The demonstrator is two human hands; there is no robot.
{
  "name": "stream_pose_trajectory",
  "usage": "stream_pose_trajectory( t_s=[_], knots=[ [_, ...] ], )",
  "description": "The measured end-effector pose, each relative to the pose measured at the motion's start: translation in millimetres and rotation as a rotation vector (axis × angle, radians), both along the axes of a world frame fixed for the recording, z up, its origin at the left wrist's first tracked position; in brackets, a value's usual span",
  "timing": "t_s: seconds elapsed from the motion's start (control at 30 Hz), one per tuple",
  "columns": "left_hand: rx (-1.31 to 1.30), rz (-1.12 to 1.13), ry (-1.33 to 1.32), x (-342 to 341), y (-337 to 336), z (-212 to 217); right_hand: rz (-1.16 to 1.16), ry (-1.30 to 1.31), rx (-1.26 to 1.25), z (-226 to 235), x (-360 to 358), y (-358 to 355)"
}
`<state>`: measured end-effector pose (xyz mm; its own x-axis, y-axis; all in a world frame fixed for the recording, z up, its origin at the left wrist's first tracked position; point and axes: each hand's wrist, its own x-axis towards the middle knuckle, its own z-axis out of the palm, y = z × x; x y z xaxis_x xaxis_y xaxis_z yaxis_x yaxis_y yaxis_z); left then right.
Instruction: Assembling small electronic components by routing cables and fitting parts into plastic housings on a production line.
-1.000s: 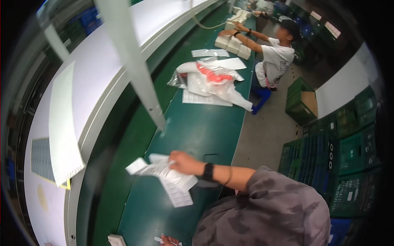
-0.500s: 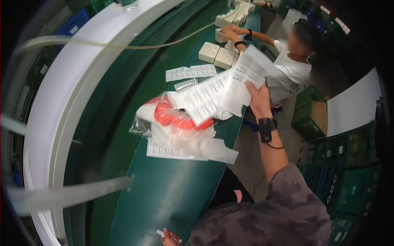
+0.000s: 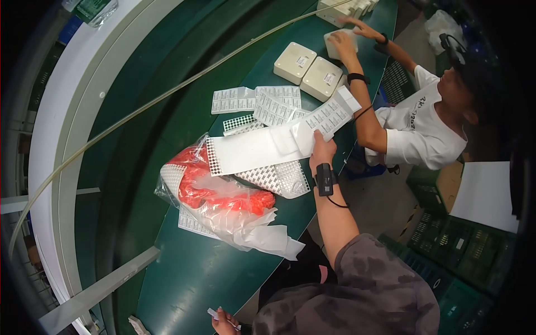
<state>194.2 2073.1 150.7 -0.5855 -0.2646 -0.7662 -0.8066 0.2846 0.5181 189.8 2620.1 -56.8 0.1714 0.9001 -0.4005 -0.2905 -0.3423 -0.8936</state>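
Note:
My right hand (image 3: 322, 147) is closed on one end of a sheet of labels (image 3: 251, 148). The sheet lies nearly level across a pile, mostly blank side up, with printed labels on its far right end. Under and beside it are more label sheets (image 3: 279, 104) and a sheet with dense rows of small marks (image 3: 259, 180). A clear plastic bag (image 3: 192, 181) with red material inside lies by the sheet's left end. At the lower edge my left hand (image 3: 224, 322) pinches a small white strip (image 3: 213, 314), too small to make out fully.
Cream square boxes (image 3: 319, 78) stand on the green table (image 3: 201, 279) at the far side. A co-worker's hands (image 3: 345, 44) are on another box. A pale hose (image 3: 167, 100) crosses above. A grey metal bar (image 3: 106, 290) juts in at lower left. Green crates (image 3: 446, 240) stand at right.
My right hand has lowered the label sheet from a raised, tilted position onto the pile, and its blank side now shows. The left hand still holds the white strip. The view has shifted.

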Motion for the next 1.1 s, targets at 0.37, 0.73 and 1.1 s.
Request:
stream_pose_trajectory(
  t_s=[0.37,0.73,1.1],
  knots=[
    [0.027,0.035,0.012,18,28,-1,0.556,-0.430,-0.061,57,26,11],
    [0.245,0.145,0.039,51,3,6,1.188,-0.589,0.129,145,56,-46],
    [0.526,0.305,0.344,174,-106,65,2.448,0.018,0.230,240,98,-435]
  ],
)
